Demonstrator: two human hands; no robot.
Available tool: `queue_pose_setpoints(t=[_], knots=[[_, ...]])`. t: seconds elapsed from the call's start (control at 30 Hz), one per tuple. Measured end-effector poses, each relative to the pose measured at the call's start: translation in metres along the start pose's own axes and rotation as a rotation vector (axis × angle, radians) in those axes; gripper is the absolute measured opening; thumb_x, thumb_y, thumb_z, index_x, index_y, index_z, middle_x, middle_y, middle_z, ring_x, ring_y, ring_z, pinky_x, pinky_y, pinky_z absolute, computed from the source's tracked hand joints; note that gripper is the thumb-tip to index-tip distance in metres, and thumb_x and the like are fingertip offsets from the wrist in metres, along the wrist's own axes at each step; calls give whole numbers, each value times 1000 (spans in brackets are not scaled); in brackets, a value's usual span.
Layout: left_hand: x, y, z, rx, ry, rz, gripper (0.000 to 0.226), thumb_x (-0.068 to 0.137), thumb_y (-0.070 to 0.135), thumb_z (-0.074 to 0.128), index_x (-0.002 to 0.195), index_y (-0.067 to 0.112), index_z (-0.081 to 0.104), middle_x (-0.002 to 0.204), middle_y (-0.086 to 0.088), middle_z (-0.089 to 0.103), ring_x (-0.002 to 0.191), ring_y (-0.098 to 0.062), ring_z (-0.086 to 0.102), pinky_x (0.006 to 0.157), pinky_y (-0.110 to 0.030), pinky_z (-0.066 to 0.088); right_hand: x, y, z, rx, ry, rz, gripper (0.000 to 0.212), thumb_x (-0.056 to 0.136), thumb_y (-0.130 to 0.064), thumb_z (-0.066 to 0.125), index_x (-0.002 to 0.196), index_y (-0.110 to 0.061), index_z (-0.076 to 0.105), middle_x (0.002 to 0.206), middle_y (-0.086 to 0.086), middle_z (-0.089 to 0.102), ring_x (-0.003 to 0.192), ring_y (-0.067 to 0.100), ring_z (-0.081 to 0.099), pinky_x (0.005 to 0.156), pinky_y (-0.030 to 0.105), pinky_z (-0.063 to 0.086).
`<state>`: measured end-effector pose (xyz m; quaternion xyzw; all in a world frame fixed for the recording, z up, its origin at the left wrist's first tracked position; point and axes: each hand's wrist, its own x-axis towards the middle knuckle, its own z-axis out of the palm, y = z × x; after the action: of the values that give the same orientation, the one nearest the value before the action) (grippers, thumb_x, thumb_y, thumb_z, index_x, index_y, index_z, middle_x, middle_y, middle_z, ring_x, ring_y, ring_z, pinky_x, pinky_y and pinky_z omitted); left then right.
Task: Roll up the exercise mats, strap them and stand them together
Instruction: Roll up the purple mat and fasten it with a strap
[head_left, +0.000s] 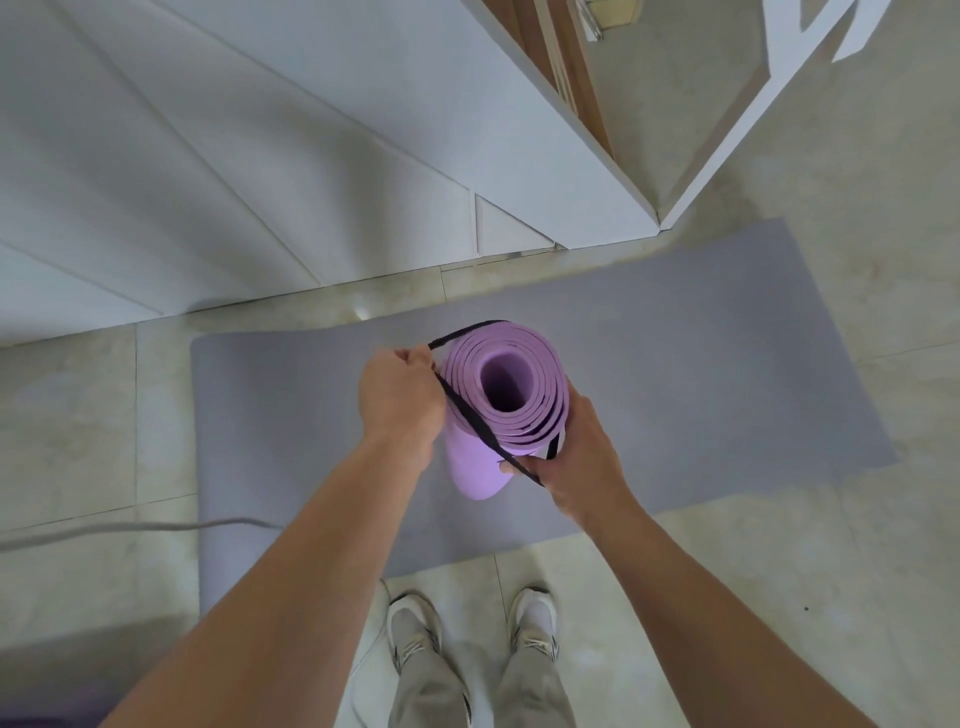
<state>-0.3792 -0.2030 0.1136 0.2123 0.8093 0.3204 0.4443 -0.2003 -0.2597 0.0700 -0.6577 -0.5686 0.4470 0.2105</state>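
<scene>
The person holds the rolled purple mat (522, 439) upright, end-on, above the grey mat (701, 389) lying flat on the tiled floor (727, 597). The left hand (400, 397) pinches the black strap (467, 415) at the roll's upper left; the right hand (579, 460) grips strap and roll together at the lower right, probably to keep the loop taut so the coil cannot spring loose. The grey mat is not yet rolled

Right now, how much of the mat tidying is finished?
Done: the purple mat is rolled, end up. In hand: the left hand and right hand hold the black strap looped round its top. Left: the grey mat underneath lies flat, unrolled, so nothing stands together yet.
</scene>
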Motion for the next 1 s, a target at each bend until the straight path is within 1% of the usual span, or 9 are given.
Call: queue_pose_setpoints(t=[0.17,0.33,0.43,0.6,0.7,0.77,0.83,0.9,1.0], knots=[[20,18,1,108,-78,-47,28,97,12,48,70,18,49,74,-6,60,63,-20,63,60,-31,58,10,0,-6,50,-37,20,104,54,-36,95,140,-44,36,126,-12,49,107,7,52,89,36,48],[22,13,-8,438,-2,84,34,89,2,53,56,9,48,69,-23,64,72,-42,64,68,-47,55,14,-10,3,13,-107,12,106,46,-49,87,138,-51,34,128,-12,54,110,9,57,87,39,53],[18,1,-23,492,-157,146,25,84,3,61,61,11,63,50,-1,58,53,-20,54,63,-32,48,17,-11,4,-3,-151,12,105,46,-48,86,139,-48,37,123,-12,59,111,12,61,86,46,56],[10,-6,-48,715,-407,248,6,77,-4,66,79,2,69,80,-19,70,72,-25,58,70,-38,52,6,-11,-3,-47,-217,10,95,53,-48,84,135,-54,36,117,-11,63,103,14,63,85,42,56],[-6,-11,-56,562,-552,182,30,75,-5,71,99,12,70,98,-6,74,96,-22,70,88,-38,58,0,-18,-1,49,-174,15,85,66,-30,88,137,-44,44,106,-24,62,100,6,61,86,31,52],[-31,-19,-54,303,-667,123,58,72,-17,70,106,29,63,100,22,72,101,7,65,86,-21,56,-2,-21,9,217,-101,88,76,68,-25,87,132,-42,50,109,-22,65,105,5,62,89,34,53],[-50,-34,-43,88,-608,125,75,71,-25,65,115,35,56,105,34,66,105,19,56,90,-18,52,1,-23,18,353,-45,166,72,70,-12,81,128,-45,53,114,-19,67,108,7,63,90,43,56],[-49,-44,-37,-111,-424,51,71,71,-22,62,125,24,59,118,21,66,114,2,61,96,-36,55,3,-23,22,372,-41,182,76,72,-4,77,130,-46,51,116,-19,66,110,7,62,92,44,56],[-41,-39,-36,-351,-410,-136,51,62,0,51,109,8,68,113,-3,72,107,-16,66,89,-52,58,3,-20,20,358,-50,137,79,74,1,75,138,-36,46,122,-18,63,115,3,59,102,38,50]])
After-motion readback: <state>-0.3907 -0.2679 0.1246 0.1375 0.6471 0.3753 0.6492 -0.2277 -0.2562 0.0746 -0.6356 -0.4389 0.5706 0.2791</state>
